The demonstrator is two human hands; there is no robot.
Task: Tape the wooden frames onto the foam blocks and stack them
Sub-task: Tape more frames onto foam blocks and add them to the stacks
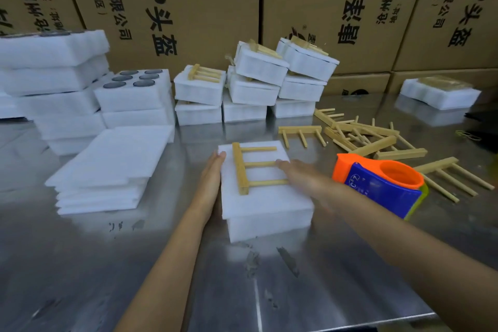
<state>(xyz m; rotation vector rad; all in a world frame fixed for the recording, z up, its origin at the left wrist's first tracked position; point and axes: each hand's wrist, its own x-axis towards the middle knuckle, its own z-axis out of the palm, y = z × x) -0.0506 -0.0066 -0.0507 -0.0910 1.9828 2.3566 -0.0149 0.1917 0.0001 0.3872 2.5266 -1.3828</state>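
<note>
A wooden frame (249, 167) lies on the foam block (264, 197); the left hand (213, 181) presses flat against its side, the right hand (301, 175) rests flat-fingered on top, tape dispenser (382, 186) just beside.

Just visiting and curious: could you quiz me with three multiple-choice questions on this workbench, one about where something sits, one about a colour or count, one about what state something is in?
1. Where is the tape dispenser?
A. Beside the right hand, on the metal table
B. On the cardboard boxes
C. On the flat foam sheets

2. How many thin pegs has the wooden frame on the near foam block?
A. One
B. Three
C. Six

3. What is the left hand doing?
A. Hanging off the table
B. Gripping the dispenser
C. Resting with straight fingers against the block's left side

Answers: 1 A, it stands just right of that hand; 2 B, three pegs leave one bar; 3 C, its fingers lie flat along the foam edge.
</note>
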